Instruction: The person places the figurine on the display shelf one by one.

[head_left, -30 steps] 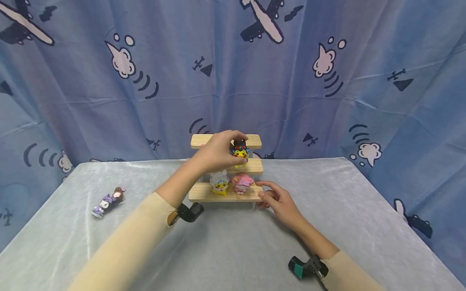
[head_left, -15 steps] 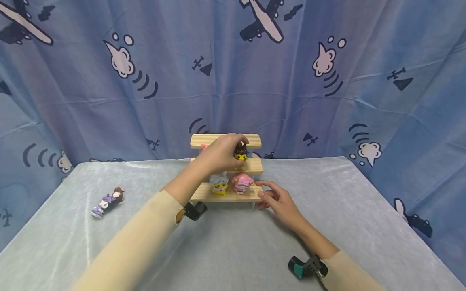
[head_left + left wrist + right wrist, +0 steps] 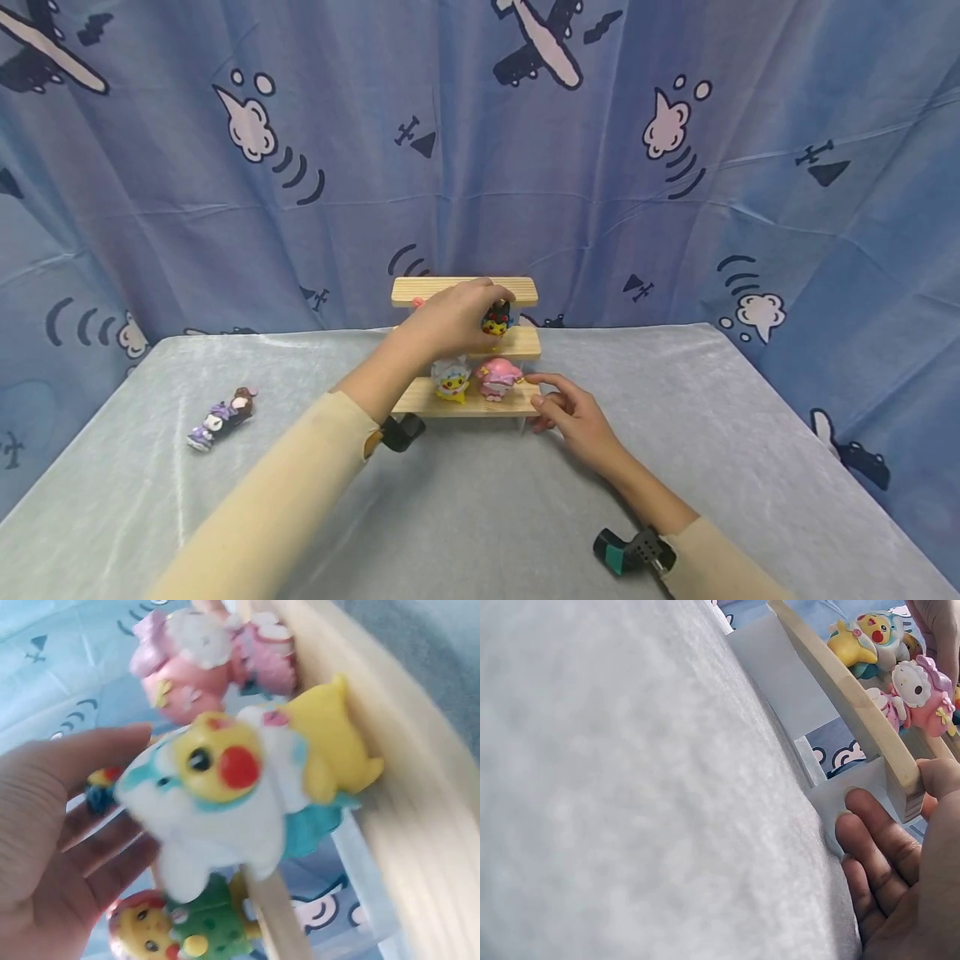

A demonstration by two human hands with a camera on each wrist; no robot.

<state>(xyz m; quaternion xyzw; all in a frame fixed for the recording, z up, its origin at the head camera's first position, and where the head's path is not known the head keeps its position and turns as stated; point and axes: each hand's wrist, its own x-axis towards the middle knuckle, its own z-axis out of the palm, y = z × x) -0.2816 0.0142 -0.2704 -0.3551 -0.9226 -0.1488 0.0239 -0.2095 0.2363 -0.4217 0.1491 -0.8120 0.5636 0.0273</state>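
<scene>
At the middle tier of a three-tier wooden display stand (image 3: 465,407), my left hand (image 3: 457,318) pinches a yellow figurine with a black hood (image 3: 497,320) between thumb and fingers. Only a sliver of that figurine shows behind the fingers in the left wrist view. My right hand (image 3: 576,421) holds the right end of the bottom board, its thumb (image 3: 939,777) against the board's end and other fingers below. On the bottom tier stand a white-hooded yellow figurine (image 3: 225,780) and a pink-hooded figurine (image 3: 498,378), side by side.
Behind my left hand, a figurine in a green outfit (image 3: 214,919) stands on the middle tier. A purple and black figurine (image 3: 222,418) lies on the grey cloth (image 3: 480,517) at the left. A blue patterned curtain (image 3: 480,167) hangs behind the stand.
My left hand has lowered the black-hooded figurine slightly and shifted a little right, onto the middle tier. My right hand stays at the board's end.
</scene>
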